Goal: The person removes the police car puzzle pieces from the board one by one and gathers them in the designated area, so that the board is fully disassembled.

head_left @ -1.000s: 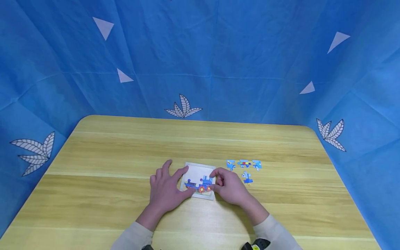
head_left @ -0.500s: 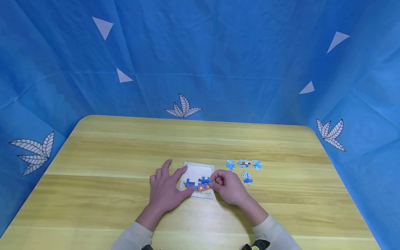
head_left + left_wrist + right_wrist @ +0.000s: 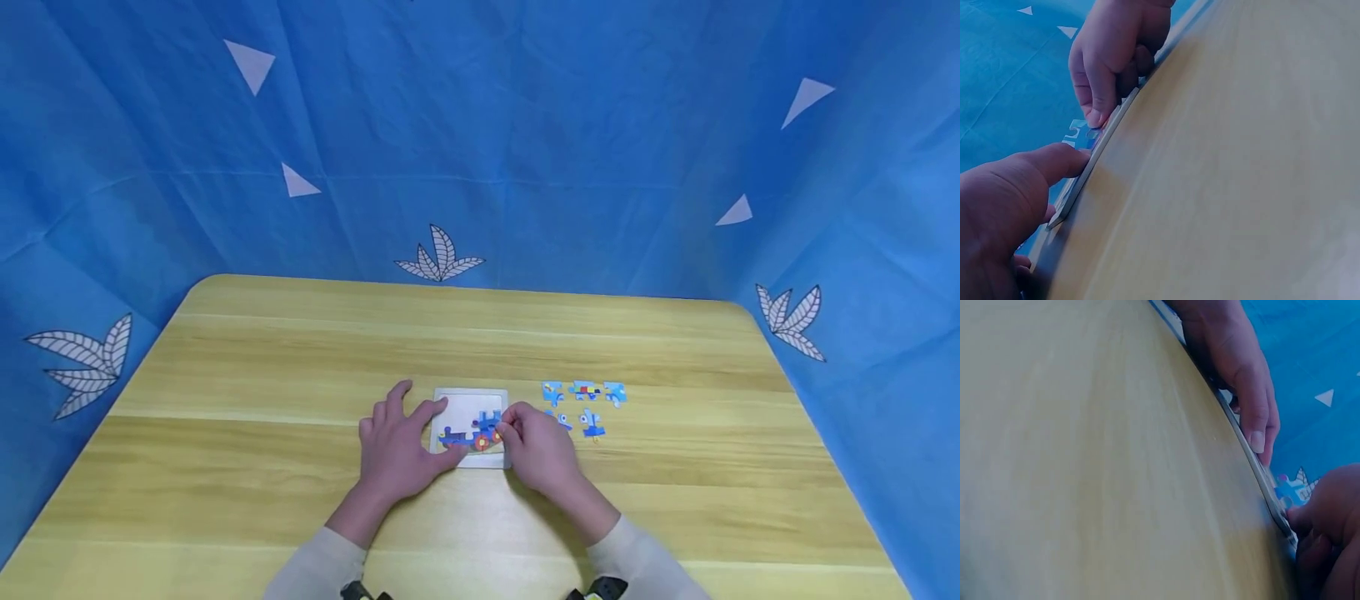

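Jigsaw tray (image 3: 459,409): your spread left hand (image 3: 397,454) touches it; your right hand (image 3: 542,448) pinches one piece (image 3: 489,420), partly hiding one of five loose pieces (image 3: 592,423).

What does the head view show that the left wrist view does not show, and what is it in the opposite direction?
Only the head view shows the loose puzzle pieces on the table and the person's pale sleeves.

Only the left wrist view shows the puzzle frame nearly edge-on, and the right hand with its lower fingers curled under.

Both share the two hands, the left hand with its thumb at the frame and the right pinching a blue puzzle piece, plus the table and blue cloth with white triangles.
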Tool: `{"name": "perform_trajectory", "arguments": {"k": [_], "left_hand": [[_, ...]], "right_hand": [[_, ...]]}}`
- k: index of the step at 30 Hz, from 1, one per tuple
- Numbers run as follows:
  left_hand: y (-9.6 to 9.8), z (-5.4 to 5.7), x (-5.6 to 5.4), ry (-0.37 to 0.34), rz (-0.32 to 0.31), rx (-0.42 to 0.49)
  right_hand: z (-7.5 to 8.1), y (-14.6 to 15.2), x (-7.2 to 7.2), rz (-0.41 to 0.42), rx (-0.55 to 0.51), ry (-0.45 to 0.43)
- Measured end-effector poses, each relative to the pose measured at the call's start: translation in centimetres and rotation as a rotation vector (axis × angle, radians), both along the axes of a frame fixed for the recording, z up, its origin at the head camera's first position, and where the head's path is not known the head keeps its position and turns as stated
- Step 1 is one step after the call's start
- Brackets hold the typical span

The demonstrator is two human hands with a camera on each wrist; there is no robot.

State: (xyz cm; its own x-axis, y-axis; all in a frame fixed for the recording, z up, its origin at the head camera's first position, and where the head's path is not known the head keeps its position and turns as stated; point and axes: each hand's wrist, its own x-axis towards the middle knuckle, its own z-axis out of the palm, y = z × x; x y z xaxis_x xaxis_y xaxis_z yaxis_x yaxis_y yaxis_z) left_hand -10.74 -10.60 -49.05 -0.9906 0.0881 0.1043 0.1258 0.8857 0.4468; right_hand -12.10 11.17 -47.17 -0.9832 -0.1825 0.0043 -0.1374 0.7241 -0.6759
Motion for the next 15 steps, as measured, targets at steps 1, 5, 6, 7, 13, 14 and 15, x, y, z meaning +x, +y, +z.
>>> {"name": "perform_trajectory", "arguments": {"k": [1, 5, 6, 7, 13, 14, 15], "left_hand": [[0.0, 0.0, 0.0, -0.007, 0.005, 0.004], [0.1, 0.2, 0.0, -0.031, 0.020, 0.027], [0.1, 0.2, 0.0, -0.034, 0.021, 0.035], [0.2, 0.3, -0.1, -0.037, 0.023, 0.041], [0.1, 0.4, 0.0, -0.056, 0.016, 0.050], [0.0, 0.4, 0.0, -0.054, 0.015, 0.047], [-0.1, 0.3, 0.0, -0.053, 0.016, 0.045]], "right_hand": [[0.0, -0.2, 0.0, -0.005, 0.017, 0.007], [0.0, -0.4, -0.1, -0.039, 0.030, -0.021], [0.0, -0.3, -0.2, -0.057, 0.030, -0.028], [0.0, -0.2, -0.3, -0.073, 0.022, -0.035], [-0.1, 0.5, -0.7, -0.094, -0.111, -0.075], [-0.1, 0.6, -0.7, -0.084, -0.138, -0.091], [-0.1, 0.6, -0.7, -0.078, -0.164, -0.107]]}}
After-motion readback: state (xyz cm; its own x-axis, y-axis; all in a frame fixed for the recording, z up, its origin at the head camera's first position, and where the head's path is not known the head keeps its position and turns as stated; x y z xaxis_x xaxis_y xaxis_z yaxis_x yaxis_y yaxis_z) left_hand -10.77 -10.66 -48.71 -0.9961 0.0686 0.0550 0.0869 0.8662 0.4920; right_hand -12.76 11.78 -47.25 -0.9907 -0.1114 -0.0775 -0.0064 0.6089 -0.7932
